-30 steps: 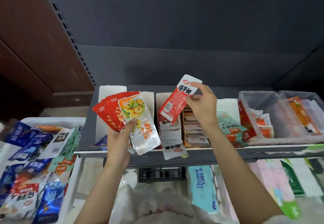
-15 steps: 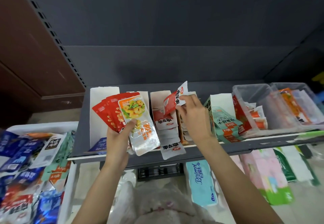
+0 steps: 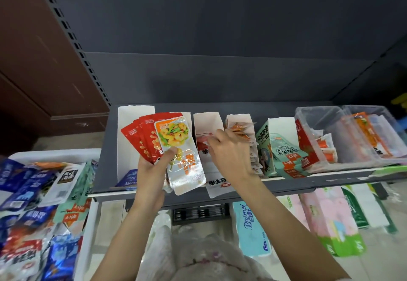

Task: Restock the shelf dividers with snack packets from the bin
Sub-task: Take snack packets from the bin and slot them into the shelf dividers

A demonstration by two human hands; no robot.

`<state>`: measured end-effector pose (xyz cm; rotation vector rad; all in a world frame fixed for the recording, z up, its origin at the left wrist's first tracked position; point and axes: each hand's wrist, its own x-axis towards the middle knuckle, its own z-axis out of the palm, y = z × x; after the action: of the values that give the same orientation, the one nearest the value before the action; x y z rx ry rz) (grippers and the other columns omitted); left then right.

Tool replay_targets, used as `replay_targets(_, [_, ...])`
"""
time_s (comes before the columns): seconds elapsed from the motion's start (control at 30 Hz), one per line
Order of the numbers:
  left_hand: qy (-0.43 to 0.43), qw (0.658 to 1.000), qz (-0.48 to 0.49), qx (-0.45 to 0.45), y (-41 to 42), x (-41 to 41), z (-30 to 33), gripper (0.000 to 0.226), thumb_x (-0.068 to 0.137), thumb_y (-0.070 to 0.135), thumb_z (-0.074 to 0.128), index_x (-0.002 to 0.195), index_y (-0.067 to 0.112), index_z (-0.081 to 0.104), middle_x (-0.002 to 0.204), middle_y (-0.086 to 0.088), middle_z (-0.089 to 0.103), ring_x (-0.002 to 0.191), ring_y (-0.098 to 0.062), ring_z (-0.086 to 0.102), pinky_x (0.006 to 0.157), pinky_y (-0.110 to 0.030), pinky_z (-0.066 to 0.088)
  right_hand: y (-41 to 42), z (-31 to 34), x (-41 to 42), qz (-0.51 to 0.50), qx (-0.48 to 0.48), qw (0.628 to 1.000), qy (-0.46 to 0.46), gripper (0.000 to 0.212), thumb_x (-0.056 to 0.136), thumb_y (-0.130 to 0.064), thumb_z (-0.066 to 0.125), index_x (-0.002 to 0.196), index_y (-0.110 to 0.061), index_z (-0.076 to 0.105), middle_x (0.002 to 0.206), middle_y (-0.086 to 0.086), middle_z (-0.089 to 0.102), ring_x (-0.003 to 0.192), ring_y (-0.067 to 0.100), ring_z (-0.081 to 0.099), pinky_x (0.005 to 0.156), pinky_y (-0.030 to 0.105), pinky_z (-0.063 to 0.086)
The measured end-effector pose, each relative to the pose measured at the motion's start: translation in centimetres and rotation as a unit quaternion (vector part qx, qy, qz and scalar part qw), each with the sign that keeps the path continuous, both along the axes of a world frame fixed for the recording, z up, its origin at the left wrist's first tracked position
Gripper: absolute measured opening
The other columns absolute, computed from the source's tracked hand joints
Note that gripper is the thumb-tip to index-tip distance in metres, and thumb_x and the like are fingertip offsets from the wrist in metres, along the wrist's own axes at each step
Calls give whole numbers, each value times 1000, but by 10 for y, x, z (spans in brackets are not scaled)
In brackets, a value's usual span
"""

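Dark grey shelving fills the view ahead of you, and the shelf (image 3: 105,148) carries a row of white cardboard dividers (image 3: 207,122) with two clear plastic tubs (image 3: 319,115) at its right end. Your left hand (image 3: 152,168) holds a fan of snack packets (image 3: 176,148) upright over the left dividers, thumb pressed across the front one, just as it did a second ago. Your right hand (image 3: 229,157) has changed most: a second ago it held a red-and-white packet (image 3: 203,143) high above the shelf by its top edge, and now it has dropped down into the second divider slot, fingers curled low over the stack there. That packet shows only as a red patch just left of your fingertips (image 3: 217,134), and whether you pinch it or have let it go cannot be told. Down at your left, the white bin (image 3: 88,225) lies heaped with blue, white and green packets. Below the shelf sit tissue packs (image 3: 251,225).
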<state>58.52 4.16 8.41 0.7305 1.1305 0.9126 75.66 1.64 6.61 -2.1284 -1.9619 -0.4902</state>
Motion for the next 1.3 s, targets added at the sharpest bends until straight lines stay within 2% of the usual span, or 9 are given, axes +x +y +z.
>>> replay_targets(0.13, [-10, 1000, 3, 4, 1, -3, 0, 32, 86, 10, 65, 116, 20, 59, 108, 0, 71, 95, -20, 70, 80, -40, 55, 5, -11, -9, -58, -138, 987, 60, 7, 79, -27, 73, 77, -21, 72, 72, -3, 67, 66, 14, 66, 52, 20, 41])
replay_targets(0.23, [-10, 1000, 10, 1, 2, -5, 0, 37, 85, 11, 66, 120, 17, 58, 111, -2, 70, 98, -22, 69, 83, -43, 54, -22, -4, -11, -85, -102, 951, 280, 27, 91, -43, 57, 99, -22, 71, 81, -4, 71, 68, 11, 65, 58, 23, 47])
replay_targets(0.4, [-6, 1000, -18, 21, 0, 7, 2, 39, 84, 9, 67, 122, 14, 57, 110, -4, 70, 95, -21, 70, 79, -38, 57, -50, 21, -34, -98, -102, 757, 638, 46, 68, -63, 57, 101, -31, 52, 87, -14, 63, 77, 4, 63, 66, 20, 51])
replay_targets(0.57, [-12, 994, -103, 39, -7, 30, 7, 57, 74, 26, 71, 127, 18, 53, 114, -3, 69, 102, -23, 67, 85, -42, 55, -55, 20, -31, -140, 10, 621, 771, 15, 85, -18, 68, 98, -17, 59, 94, -1, 69, 77, 3, 64, 62, 15, 47])
replay_targets(0.7, [-16, 993, -106, 51, -6, 44, 8, 52, 72, 21, 72, 113, 38, 45, 114, 0, 66, 104, -21, 66, 84, -43, 56, -71, 19, -13, -156, 63, 593, 787, 5, 91, -11, 60, 95, -13, 58, 93, 5, 69, 78, 7, 63, 63, 14, 46])
replay_targets(0.87, [-27, 991, -106, 79, -6, 54, 7, 53, 83, 7, 66, 107, 48, 42, 112, 7, 63, 106, -18, 64, 85, -44, 54, -93, 30, 31, -201, 189, 652, 706, 15, 86, -9, 67, 91, -21, 60, 86, -2, 72, 80, 14, 66, 69, 30, 53])
replay_targets(0.97, [11, 989, -119, 88, -2, 53, 7, 52, 84, 14, 67, 125, 35, 41, 116, 4, 61, 100, -14, 65, 65, -27, 58, -93, 48, 70, -181, 218, 761, 584, 25, 85, -3, 66, 91, -27, 66, 88, -25, 67, 89, 0, 63, 74, 16, 49])
replay_targets(1.13, [44, 984, -128, 118, 4, 53, 6, 54, 84, 18, 67, 128, 34, 40, 116, 8, 59, 99, -7, 62, 61, -16, 53, -53, 69, 116, -89, 117, 941, 305, 18, 92, -12, 57, 101, -22, 69, 88, -8, 69, 82, 15, 62, 70, 30, 50])
replay_targets(1.3, [29, 985, -123, 119, 12, 54, 3, 51, 84, 18, 68, 116, 49, 42, 119, 7, 61, 105, -12, 63, 77, -28, 53, 5, 72, 129, -19, -17, 996, 82, 25, 82, -1, 61, 92, -23, 71, 67, 2, 65, 78, 25, 59, 73, 31, 33])
